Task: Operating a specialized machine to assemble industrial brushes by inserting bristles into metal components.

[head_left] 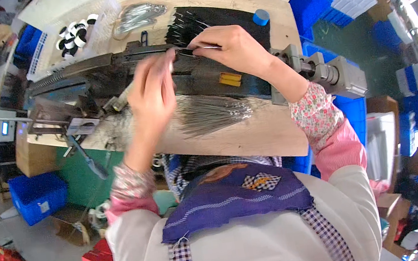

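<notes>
Rods: thin metal bundle (206, 114) on tabletop (253, 134)
Left hand (152, 93): blurred, grip unclear
Right hand (232, 48): pinches one rod (205, 48) at machine (103, 73)

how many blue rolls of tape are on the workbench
1. The blue tape roll stands near the far right corner of the wooden workbench, beyond the right hand. Others may be hidden behind the machine or the hands.
</notes>
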Tool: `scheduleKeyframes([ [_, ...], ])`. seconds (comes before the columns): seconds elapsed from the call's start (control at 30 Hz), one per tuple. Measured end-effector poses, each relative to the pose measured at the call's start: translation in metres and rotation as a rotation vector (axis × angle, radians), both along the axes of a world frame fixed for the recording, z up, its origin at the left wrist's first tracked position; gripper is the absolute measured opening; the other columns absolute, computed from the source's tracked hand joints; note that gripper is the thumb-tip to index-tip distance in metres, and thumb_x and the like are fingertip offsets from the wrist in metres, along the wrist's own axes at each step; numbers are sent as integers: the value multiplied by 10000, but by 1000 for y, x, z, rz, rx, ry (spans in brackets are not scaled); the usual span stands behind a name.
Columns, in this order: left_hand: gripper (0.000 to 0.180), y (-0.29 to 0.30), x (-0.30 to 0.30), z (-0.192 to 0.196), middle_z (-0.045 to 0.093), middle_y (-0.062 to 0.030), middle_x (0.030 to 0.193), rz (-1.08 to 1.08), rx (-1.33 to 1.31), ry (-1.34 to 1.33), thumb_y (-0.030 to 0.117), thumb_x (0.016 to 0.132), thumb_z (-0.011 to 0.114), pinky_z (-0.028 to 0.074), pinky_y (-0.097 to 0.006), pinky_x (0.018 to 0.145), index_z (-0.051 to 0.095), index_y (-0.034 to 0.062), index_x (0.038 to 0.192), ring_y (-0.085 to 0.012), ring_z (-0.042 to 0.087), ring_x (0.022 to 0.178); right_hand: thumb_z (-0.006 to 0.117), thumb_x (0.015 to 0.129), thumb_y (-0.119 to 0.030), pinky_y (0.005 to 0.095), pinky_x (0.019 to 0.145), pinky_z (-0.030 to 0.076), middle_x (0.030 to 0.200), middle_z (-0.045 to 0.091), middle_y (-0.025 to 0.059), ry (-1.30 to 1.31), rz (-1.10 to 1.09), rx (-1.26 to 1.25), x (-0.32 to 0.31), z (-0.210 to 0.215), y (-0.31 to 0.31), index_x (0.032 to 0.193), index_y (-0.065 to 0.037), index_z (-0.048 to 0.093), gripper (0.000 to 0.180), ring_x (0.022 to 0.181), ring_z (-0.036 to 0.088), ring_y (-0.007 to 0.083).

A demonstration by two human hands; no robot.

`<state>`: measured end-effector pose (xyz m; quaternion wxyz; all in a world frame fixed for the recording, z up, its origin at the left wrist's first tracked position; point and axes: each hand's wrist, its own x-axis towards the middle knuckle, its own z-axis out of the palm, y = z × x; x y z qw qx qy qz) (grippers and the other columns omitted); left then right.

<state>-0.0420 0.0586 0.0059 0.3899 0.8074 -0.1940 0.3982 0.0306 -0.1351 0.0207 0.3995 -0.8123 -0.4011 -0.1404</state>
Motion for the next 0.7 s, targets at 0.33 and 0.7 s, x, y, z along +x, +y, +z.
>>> scheduleKeyframes([
  [0.33,481,9,-21,40,460,-24,634,-1327,-1993,1140,365,979,438,255,-221,328,500,-81,1150,-73,356,363,669,788,-154,370,687,503,822,653,138,52,40,-153,19,-10,13,872,-5,662,171,766,628,321],
  [0.7,285,-11,-24,-73,586,-103,726,-84,-252,555,129,860,604,431,-310,491,490,-27,1069,-199,555,548,660,760,-163,393,709,514,796,640,114,-83,-25,-148,11,-15,28,817,-45,661,131,779,631,309],
])
